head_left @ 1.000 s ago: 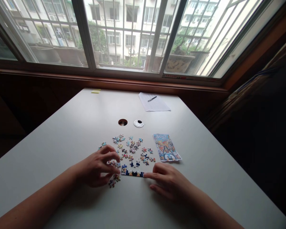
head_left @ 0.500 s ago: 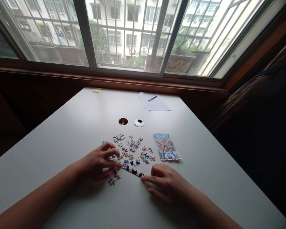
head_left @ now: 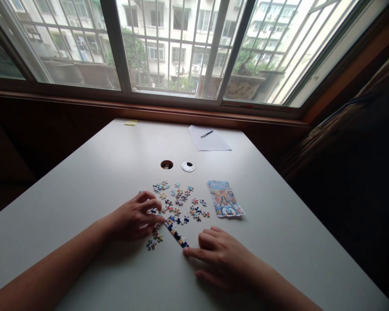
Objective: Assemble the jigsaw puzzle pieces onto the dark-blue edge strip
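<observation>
A short joined strip of puzzle pieces (head_left: 175, 232) lies slanted on the white table (head_left: 84, 181). My right hand (head_left: 218, 255) rests flat beside it, the forefinger tip touching the strip's near end. My left hand (head_left: 134, 219) sits at the strip's far end, its fingers curled over some loose pieces; whether it pinches one I cannot tell. Several loose puzzle pieces (head_left: 180, 201) are scattered just beyond both hands. A few more pieces (head_left: 153, 242) lie under my left hand's near side.
A colourful picture card (head_left: 224, 199) lies right of the pieces. Farther back are a cable hole (head_left: 166, 164), its round cap (head_left: 188, 166), a paper sheet (head_left: 209, 139) with a pen (head_left: 206, 134), and a yellow note (head_left: 131, 122). A window runs behind.
The joined strip has turned from lying level to slanting, its right end swung toward me. My right hand has drawn back with it; my left hand has stayed at the far end.
</observation>
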`<state>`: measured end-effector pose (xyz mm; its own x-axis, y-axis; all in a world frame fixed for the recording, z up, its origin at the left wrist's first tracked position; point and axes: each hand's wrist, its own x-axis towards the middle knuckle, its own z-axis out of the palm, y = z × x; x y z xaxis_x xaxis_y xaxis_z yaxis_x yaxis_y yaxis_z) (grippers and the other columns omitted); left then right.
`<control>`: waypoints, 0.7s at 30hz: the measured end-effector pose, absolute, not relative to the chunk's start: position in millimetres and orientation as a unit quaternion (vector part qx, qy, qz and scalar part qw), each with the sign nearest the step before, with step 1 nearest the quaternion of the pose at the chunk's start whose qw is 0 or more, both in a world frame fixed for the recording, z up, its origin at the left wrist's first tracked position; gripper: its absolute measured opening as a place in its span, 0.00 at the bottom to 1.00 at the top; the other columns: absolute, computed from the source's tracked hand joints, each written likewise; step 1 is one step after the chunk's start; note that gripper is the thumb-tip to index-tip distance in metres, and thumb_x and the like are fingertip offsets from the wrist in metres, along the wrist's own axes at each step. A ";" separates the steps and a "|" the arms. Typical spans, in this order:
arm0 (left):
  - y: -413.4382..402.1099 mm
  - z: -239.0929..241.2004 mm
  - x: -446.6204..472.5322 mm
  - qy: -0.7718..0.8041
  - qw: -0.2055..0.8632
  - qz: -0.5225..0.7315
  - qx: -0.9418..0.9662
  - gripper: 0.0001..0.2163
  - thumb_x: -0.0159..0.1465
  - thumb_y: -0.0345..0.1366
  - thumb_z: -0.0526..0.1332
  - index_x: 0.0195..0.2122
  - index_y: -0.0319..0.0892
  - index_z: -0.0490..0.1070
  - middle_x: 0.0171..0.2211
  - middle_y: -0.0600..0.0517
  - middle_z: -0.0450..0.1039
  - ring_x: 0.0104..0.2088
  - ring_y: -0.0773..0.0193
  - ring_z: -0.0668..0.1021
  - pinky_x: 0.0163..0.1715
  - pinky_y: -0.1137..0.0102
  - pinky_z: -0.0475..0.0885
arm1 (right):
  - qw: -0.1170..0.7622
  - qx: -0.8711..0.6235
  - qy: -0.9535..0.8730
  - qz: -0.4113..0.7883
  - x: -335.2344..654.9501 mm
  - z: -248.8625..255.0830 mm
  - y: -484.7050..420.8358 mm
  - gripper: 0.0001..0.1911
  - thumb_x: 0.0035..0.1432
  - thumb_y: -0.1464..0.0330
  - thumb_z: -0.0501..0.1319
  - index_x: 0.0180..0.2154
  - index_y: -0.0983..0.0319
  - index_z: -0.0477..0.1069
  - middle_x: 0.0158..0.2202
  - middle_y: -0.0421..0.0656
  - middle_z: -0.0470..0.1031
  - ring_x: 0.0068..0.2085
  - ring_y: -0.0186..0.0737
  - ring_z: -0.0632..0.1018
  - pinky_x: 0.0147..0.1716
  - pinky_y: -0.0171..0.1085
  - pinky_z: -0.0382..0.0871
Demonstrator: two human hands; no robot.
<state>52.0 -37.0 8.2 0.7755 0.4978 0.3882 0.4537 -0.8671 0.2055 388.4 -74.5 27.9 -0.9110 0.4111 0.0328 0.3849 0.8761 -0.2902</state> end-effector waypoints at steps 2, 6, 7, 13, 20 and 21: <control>-35.8 7.4 51.7 0.251 0.048 0.221 0.941 0.20 0.59 0.28 0.65 0.52 0.52 0.74 0.47 0.48 0.71 0.51 0.52 0.67 0.51 0.59 0.70 | 0.046 -0.201 -0.969 0.134 387.4 26.6 -74.6 0.24 0.65 0.56 0.58 0.60 0.54 0.66 0.38 0.44 0.70 0.37 0.43 0.69 0.40 0.42 0.60; -34.2 6.5 50.7 0.252 0.044 0.220 0.941 0.20 0.59 0.28 0.65 0.52 0.53 0.74 0.47 0.48 0.71 0.51 0.52 0.67 0.51 0.58 0.70 | 0.047 -0.198 -0.971 0.127 386.2 23.3 -75.3 0.24 0.66 0.56 0.57 0.61 0.54 0.65 0.38 0.44 0.70 0.37 0.43 0.69 0.40 0.42 0.60; -33.9 6.5 50.6 0.253 0.045 0.217 0.942 0.20 0.59 0.28 0.65 0.52 0.53 0.74 0.47 0.48 0.71 0.51 0.52 0.67 0.51 0.58 0.70 | 0.049 -0.196 -0.971 0.125 385.7 22.6 -75.7 0.24 0.66 0.56 0.57 0.61 0.54 0.65 0.38 0.44 0.70 0.37 0.43 0.68 0.40 0.42 0.59; -33.7 7.7 51.7 0.254 0.043 0.216 0.942 0.21 0.59 0.27 0.66 0.53 0.52 0.74 0.47 0.48 0.71 0.51 0.52 0.67 0.51 0.58 0.70 | 0.064 -0.180 -0.975 0.111 381.4 19.9 -78.4 0.26 0.66 0.53 0.56 0.61 0.56 0.65 0.36 0.43 0.70 0.36 0.42 0.67 0.39 0.42 0.58; -34.4 7.3 50.8 0.252 0.032 0.216 0.943 0.20 0.59 0.28 0.66 0.52 0.52 0.74 0.47 0.48 0.71 0.50 0.52 0.68 0.50 0.59 0.72 | 0.067 -0.179 -0.975 0.110 380.7 18.4 -79.7 0.25 0.67 0.53 0.55 0.61 0.56 0.64 0.37 0.43 0.70 0.36 0.42 0.67 0.38 0.41 0.56; -34.5 7.2 50.7 0.251 0.032 0.217 0.943 0.20 0.59 0.28 0.66 0.52 0.52 0.74 0.47 0.47 0.71 0.50 0.51 0.68 0.50 0.59 0.72 | 0.067 -0.180 -0.975 0.109 380.7 18.4 -79.7 0.25 0.67 0.53 0.55 0.61 0.56 0.64 0.37 0.43 0.70 0.36 0.42 0.68 0.38 0.41 0.56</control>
<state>50.7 -34.5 7.2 0.7796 0.4875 0.3931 0.4597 -0.8718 0.1695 380.7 -79.7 18.4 -0.9261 0.3663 0.0906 0.3371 0.9110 -0.2376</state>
